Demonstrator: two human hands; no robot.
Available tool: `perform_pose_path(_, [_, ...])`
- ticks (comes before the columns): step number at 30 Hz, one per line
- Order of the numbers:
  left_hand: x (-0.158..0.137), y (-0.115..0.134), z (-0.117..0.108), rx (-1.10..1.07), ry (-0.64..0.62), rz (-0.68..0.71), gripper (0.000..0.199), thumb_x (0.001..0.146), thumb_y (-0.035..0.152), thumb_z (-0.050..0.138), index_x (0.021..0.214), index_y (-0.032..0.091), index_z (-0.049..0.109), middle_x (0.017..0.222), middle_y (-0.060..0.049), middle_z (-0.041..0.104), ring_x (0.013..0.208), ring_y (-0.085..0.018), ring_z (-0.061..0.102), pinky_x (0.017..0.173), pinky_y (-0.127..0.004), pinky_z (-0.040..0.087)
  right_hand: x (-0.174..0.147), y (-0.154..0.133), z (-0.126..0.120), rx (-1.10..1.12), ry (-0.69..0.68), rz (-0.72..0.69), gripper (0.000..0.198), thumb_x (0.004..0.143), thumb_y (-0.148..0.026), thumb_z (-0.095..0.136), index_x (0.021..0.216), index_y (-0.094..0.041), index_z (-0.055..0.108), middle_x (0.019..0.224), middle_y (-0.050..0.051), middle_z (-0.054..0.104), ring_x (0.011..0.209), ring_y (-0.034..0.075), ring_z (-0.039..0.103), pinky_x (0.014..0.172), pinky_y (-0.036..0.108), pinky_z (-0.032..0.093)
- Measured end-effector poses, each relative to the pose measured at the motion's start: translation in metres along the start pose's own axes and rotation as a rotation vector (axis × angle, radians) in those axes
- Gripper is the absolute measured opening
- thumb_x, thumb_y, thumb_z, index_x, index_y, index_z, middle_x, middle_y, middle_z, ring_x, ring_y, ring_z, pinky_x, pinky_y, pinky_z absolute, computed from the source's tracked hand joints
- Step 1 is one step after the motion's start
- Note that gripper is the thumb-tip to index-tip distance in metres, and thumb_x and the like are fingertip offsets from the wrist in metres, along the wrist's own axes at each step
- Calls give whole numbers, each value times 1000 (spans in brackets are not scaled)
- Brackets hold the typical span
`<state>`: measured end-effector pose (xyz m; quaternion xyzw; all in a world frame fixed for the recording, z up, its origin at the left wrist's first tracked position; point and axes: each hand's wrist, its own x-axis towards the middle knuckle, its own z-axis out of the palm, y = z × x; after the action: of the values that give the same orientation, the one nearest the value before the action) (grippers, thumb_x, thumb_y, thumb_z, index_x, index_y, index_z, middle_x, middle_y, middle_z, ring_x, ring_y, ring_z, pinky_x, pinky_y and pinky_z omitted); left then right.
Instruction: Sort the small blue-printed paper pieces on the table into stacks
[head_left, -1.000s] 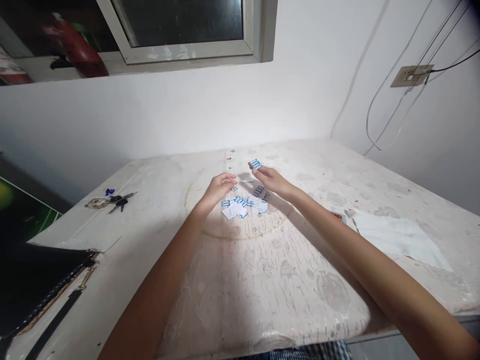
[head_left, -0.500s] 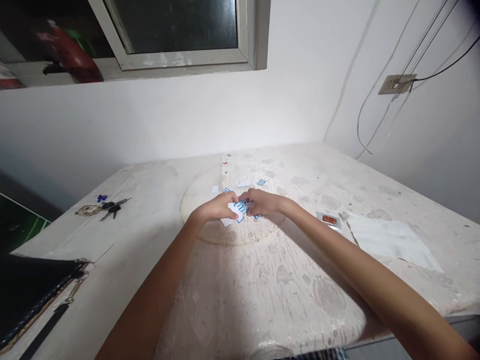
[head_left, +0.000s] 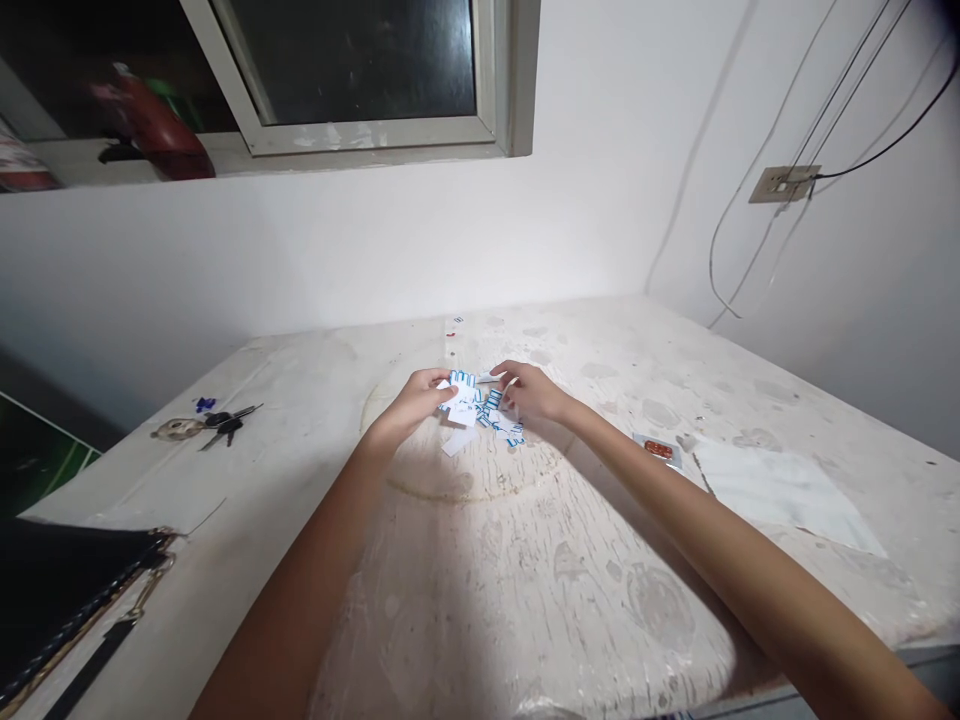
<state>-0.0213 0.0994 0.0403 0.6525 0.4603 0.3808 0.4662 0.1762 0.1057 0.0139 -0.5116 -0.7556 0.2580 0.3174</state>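
My left hand (head_left: 417, 402) is closed on a small fan of white paper slips (head_left: 462, 396) with blue print, thumb on top. To the right, my right hand (head_left: 531, 390) hovers low with bent fingers held apart. Its fingertips are close to a white slip (head_left: 487, 378) at the back and to loose blue-printed slips (head_left: 495, 412) under the palm. Whether the fingertips touch any of these is hard to see. In front of the hands a plain white slip (head_left: 459, 440) lies on the table.
The pale, stained table (head_left: 480, 570) meets a white wall. Keys (head_left: 225, 420) lie left, with a black zipped case (head_left: 75, 570) at the near left edge. On the right are a small packet with reddish contents (head_left: 658, 450) and a white cloth (head_left: 780, 490).
My hands have moved apart. The left has lifted slightly with the slips in it, while the right has shifted back over the others, leaving several slips uncovered between them.
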Motion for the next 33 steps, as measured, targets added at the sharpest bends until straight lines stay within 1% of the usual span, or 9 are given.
perform_pose_path(5, [-4,8,3,-193,50,-12,25,65,21,62,89,14,60,91,-7,62,83,-18,59,68,-26,47,-2,-6,1,276,60,-21,32,80,-19,47,111,-14,50,102,10,61,97,18,55,88,35,42])
perform_pose_path(9, [-8,15,14,-276,2,24,23,67,21,63,88,14,57,85,-5,61,81,-17,59,68,-26,47,-6,-22,10,643,-75,55,45,72,-17,58,115,-16,45,93,6,62,72,15,62,65,30,52])
perform_pose_path(11, [-8,16,17,-281,-10,32,23,67,22,63,88,14,56,82,-4,60,77,-16,59,67,-26,48,-7,-26,13,738,-52,96,36,69,-10,56,105,-15,50,80,2,61,59,12,59,55,27,52])
perform_pose_path(16, [-4,8,14,-273,5,-14,25,68,20,62,91,14,54,89,-5,59,78,-15,60,69,-29,51,-8,-28,11,680,-29,82,7,75,-13,51,81,-16,52,53,-5,54,38,8,51,39,21,44])
perform_pose_path(20, [-2,3,11,-234,-23,-20,30,66,20,66,93,15,55,91,-6,61,74,-14,61,66,-30,53,-8,-27,11,633,36,125,7,78,-17,49,71,-17,48,47,-6,49,33,7,45,32,18,37])
perform_pose_path(24, [-1,5,11,-211,-28,-6,25,69,20,64,91,13,54,77,-4,63,61,-14,62,57,-29,54,-9,-30,13,646,127,152,12,82,-21,43,70,-19,43,51,-7,45,38,7,49,35,17,40])
perform_pose_path(27, [-2,6,12,-184,-39,7,21,73,22,61,90,13,54,67,-3,62,52,-12,60,53,-27,54,-12,-32,11,772,63,149,7,80,-27,48,81,-20,44,63,-5,52,50,10,57,44,24,50])
perform_pose_path(30, [-3,7,14,-169,-63,15,19,75,23,58,91,13,56,63,-2,61,51,-12,61,55,-29,54,-14,-31,9,876,-16,87,25,69,-20,61,91,-20,49,76,-2,56,56,12,60,48,26,53])
perform_pose_path(33, [-2,7,16,-171,-23,44,16,72,18,58,87,12,58,64,-1,60,53,-12,61,58,-29,55,-14,-29,8,858,24,63,16,68,-17,61,83,-17,53,73,-1,56,55,11,59,47,24,53])
